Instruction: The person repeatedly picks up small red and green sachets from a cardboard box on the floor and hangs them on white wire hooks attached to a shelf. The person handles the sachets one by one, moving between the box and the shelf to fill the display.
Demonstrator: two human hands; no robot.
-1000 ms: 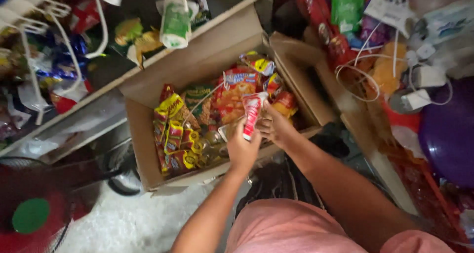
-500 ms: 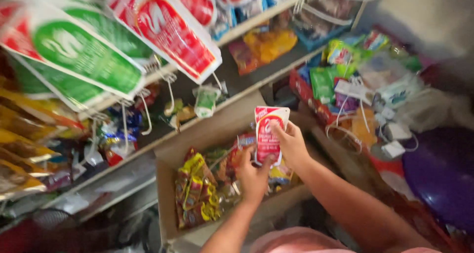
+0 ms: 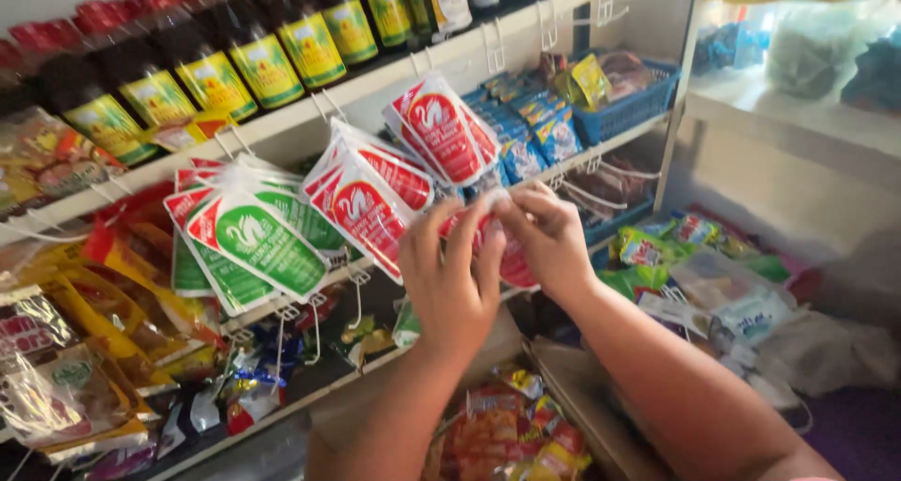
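Both of my hands are raised in front of the shelf rack and hold one red and white sachet pack (image 3: 511, 260) between them. My left hand (image 3: 452, 279) covers its left side. At the pack's upper edge my right hand (image 3: 544, 232) pinches it. Just left of my hands hang more red and white sachet packs (image 3: 371, 204) on a hook, and another bunch (image 3: 439, 129) hangs above them. Green and white sachet packs (image 3: 263, 242) hang further left. Most of the held pack is hidden by my fingers.
Dark sauce bottles (image 3: 253, 54) with yellow labels line the top shelf. A blue basket (image 3: 624, 106) of small packets sits at the right. An open cardboard box (image 3: 511, 434) of snack packs lies below my arms. Yellow snack bags (image 3: 94, 293) hang at the left.
My hands lifted the red and white pack out of the cardboard box up to the hanging sachets on the rack. My view tilted from the box up to the shelves.
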